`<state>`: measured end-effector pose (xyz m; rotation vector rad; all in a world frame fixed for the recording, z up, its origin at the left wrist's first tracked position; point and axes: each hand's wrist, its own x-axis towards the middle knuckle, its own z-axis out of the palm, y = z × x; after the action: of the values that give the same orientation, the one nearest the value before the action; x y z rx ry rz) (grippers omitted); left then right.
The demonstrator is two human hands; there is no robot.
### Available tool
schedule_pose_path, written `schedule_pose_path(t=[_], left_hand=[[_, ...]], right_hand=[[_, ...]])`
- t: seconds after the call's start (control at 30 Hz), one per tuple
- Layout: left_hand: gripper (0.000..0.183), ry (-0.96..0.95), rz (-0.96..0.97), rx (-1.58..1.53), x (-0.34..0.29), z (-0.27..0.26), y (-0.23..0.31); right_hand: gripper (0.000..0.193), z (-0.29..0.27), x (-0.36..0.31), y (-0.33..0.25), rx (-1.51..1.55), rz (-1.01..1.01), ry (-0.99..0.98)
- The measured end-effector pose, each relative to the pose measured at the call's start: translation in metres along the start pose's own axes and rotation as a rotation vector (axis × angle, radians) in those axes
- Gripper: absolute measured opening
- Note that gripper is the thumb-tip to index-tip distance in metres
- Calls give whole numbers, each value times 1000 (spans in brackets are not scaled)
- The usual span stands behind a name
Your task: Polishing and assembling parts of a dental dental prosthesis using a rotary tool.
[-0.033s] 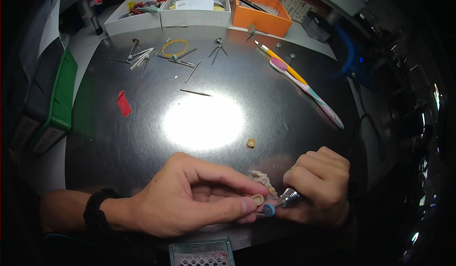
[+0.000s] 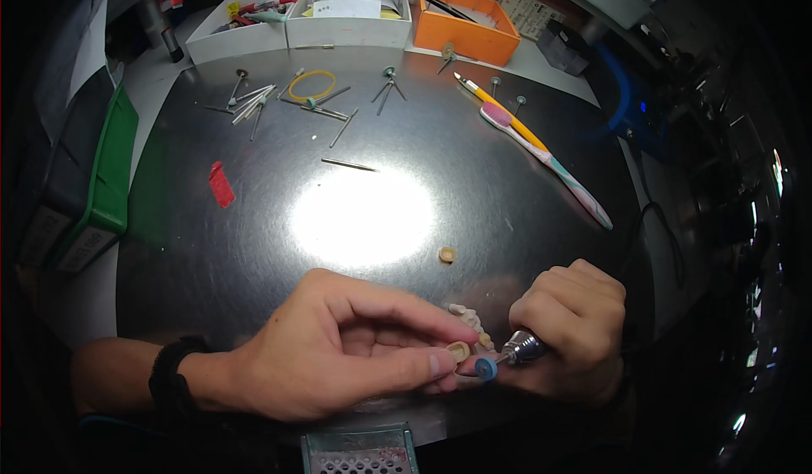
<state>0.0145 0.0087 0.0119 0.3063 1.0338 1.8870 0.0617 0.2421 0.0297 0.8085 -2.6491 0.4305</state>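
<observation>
- Far L: green bin (image 2: pixel 108 169) by tabletop's (image 2: pixel 186 263) L edge.
- L hand (image 2: pixel 317 360): grasps small tan cap (image 2: pixel 458 353) btwn thumb & fingertips, low ctr; hollow side faces up twd cam, long axis too small to tell.
- Loose tan cap (image 2: pixel 447 255): on tabletop above held one, apart; bare, glary open room to its L.
- Tooth model (image 2: pixel 464 314): just past L fingertips, partly hidden; can't tell what supports it.
- Blue wheel (image 2: pixel 485 368): just R of small tan cap, slightly lower.
- Handpiece (image 2: pixel 524 347): long axis slopes R to lower L, wheel end aimed twd L fingers.
- R hand (image 2: pixel 571 330): clenched round handpiece; bare tabletop above it, up to toothbrush (image 2: pixel 550 161).
</observation>
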Motion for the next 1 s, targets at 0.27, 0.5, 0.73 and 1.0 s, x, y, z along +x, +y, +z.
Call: schedule_pose_path(t=[0.27,0.5,0.73,1.0], left_hand=[[20,102,135,167,2,-17,18],[22,-45,289,734,-2,-12,21],[24,-215,623,1212,8,-2,17],[20,-210,486,1232,14,6,4]], right_hand=[[24,7,-2,22,-48,271,107],[24,9,-6,39,-124,280,143],[46,-7,-2,14,421,-77,-136],[56,11,-8,14,472,-128,-132]])
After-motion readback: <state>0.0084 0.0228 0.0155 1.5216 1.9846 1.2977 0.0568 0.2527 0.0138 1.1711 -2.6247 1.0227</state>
